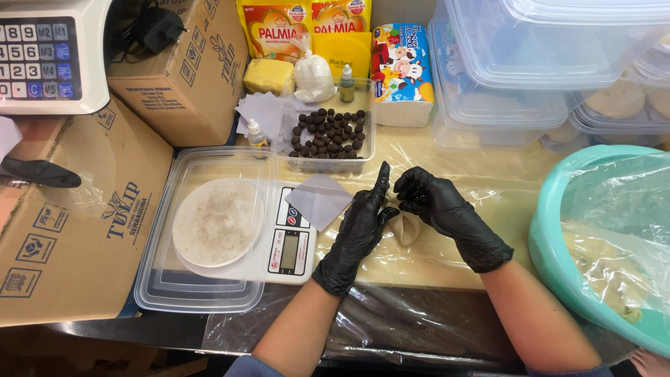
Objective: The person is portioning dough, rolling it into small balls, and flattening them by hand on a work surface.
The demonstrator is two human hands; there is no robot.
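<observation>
Both my hands wear black gloves and meet over the plastic-covered table. My left hand cups a small pale lump of dough from the left, index finger pointing up. The fingers of my right hand pinch the top of the same dough lump. Just behind my hands stands a clear tub of several dark round balls. A small square of paper lies on the white kitchen scale beside my left hand.
A clear lid holding a floury white disc rests on the scale. A teal bowl of pale dough under plastic film is at the right. Cardboard boxes stand at the left. Stacked clear containers, packets and small bottles line the back.
</observation>
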